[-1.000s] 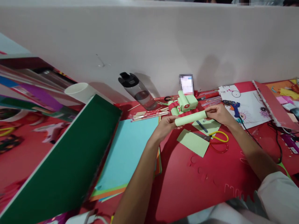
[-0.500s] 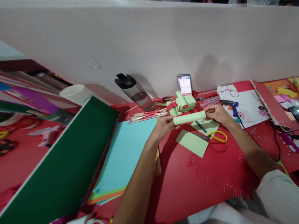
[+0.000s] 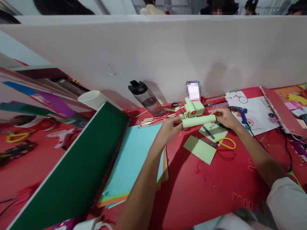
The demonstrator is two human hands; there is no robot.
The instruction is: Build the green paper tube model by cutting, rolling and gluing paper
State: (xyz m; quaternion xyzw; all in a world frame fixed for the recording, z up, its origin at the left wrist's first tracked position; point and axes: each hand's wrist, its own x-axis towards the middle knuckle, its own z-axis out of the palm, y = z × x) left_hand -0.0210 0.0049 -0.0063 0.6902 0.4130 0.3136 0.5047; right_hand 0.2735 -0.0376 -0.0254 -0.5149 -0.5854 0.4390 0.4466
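Note:
A pale green paper tube (image 3: 199, 121) is stretched level between my hands above the red table. Its left end is in the closed fingers of my left hand (image 3: 170, 127). My right hand (image 3: 224, 117) pinches the opposite end. Just beyond the tube stands a pale green paper model (image 3: 193, 108) with red trim. Below it lies a pale green paper rectangle (image 3: 200, 149), with the blade of scissors (image 3: 225, 143) resting over its edge. The scissors have one yellow and one red handle. A second green paper piece (image 3: 217, 131) has a dark slim tool (image 3: 208, 132) on it.
Left of my arms, blue paper (image 3: 134, 150) tops a stack of coloured sheets, beside a leaning green board (image 3: 79, 166). A water bottle (image 3: 148, 100), wooden sticks (image 3: 155, 120) and a phone (image 3: 193, 91) are near the wall. A glue gun (image 3: 242, 113) with its cord lies right.
The camera view has shifted, with more showing above the wall and at the left. Both hands keep hold of the tube, which looks almost unchanged.

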